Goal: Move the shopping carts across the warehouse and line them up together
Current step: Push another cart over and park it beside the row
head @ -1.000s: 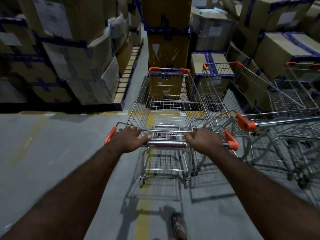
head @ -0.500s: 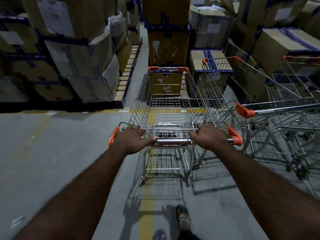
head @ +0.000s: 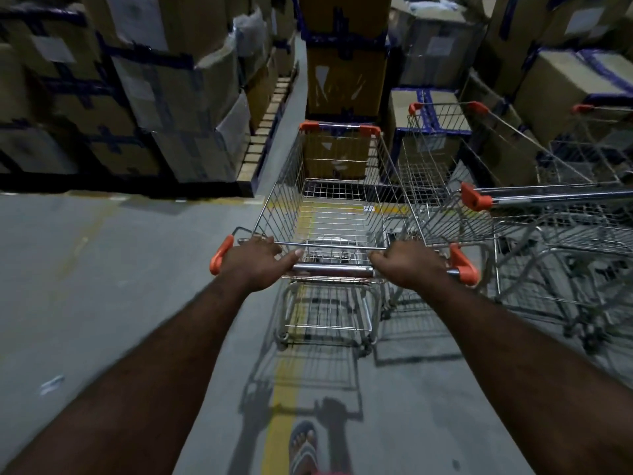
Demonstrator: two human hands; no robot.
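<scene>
Warehouse, taped cardboard boxes (head: 178,94) stacked on pallets (head: 263,132), concrete floor (head: 102,269)

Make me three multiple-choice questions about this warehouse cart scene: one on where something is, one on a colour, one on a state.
1. Where do the parked carts stand relative to the pushed shopping cart?
A. on its left
B. on its right
C. behind the person

2. What colour are the handle end caps?
A. orange
B. green
C. white

3. How are the hands on the handle bar?
A. neither touches it
B. only the left holds it
C. both hold it

Answers:
1 B, they fill the right side of the view.
2 A, orange caps sit at both ends of the bar.
3 C, the left hand and right hand are each closed over the bar.
</scene>
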